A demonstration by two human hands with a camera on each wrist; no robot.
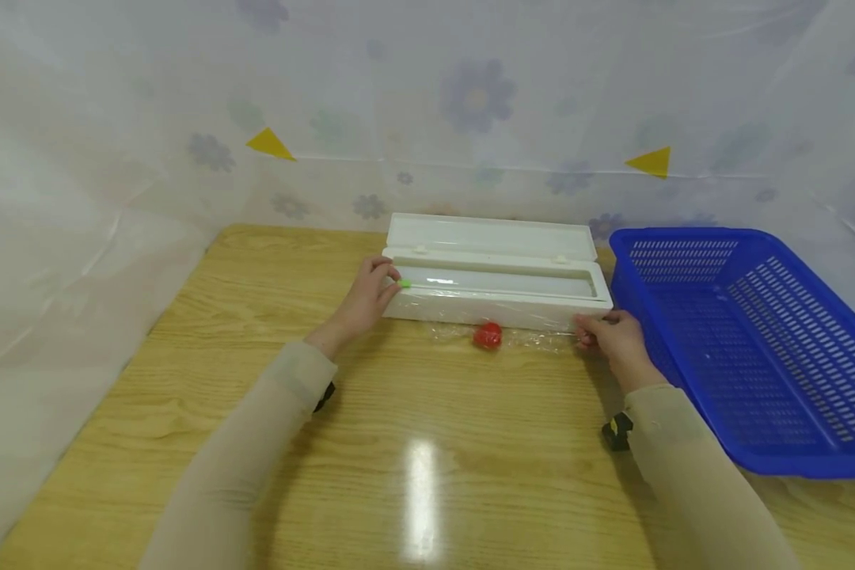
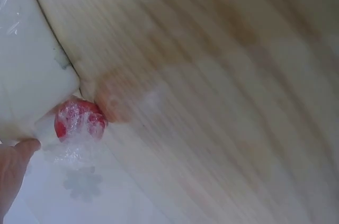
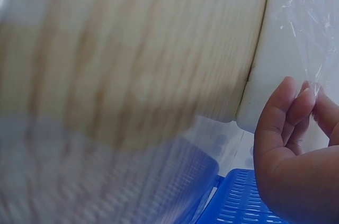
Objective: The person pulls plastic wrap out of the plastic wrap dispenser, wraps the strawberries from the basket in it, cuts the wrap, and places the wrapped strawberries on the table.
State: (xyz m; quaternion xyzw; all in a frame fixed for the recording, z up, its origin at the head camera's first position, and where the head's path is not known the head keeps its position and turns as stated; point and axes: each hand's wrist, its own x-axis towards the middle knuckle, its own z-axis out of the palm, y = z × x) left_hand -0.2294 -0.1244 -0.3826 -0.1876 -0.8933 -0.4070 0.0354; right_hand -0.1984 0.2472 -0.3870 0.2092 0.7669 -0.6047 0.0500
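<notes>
A white cling film dispenser [image 1: 499, 313] lies across the table with its lid [image 1: 490, 236] raised at the back. My left hand [image 1: 363, 299] is at its left end, thumb and forefinger pinching the small green slider [image 1: 404, 283]. Clear cling film [image 3: 310, 28] hangs down the dispenser's front. Its right edge is bunched between the thumb and fingers of my right hand [image 1: 616, 340]. On the table before the dispenser sits a small red thing [image 1: 488, 336], with film around it. The left wrist view shows a rounded red thing [image 2: 79, 121] wrapped in film beyond the dispenser's end.
A large blue plastic basket [image 1: 705, 455] stands on the right, close beside the dispenser and my right forearm. Behind the wooden table [image 1: 356, 475] hangs a pale flowered sheet [image 1: 427, 111] with two yellow triangles on it.
</notes>
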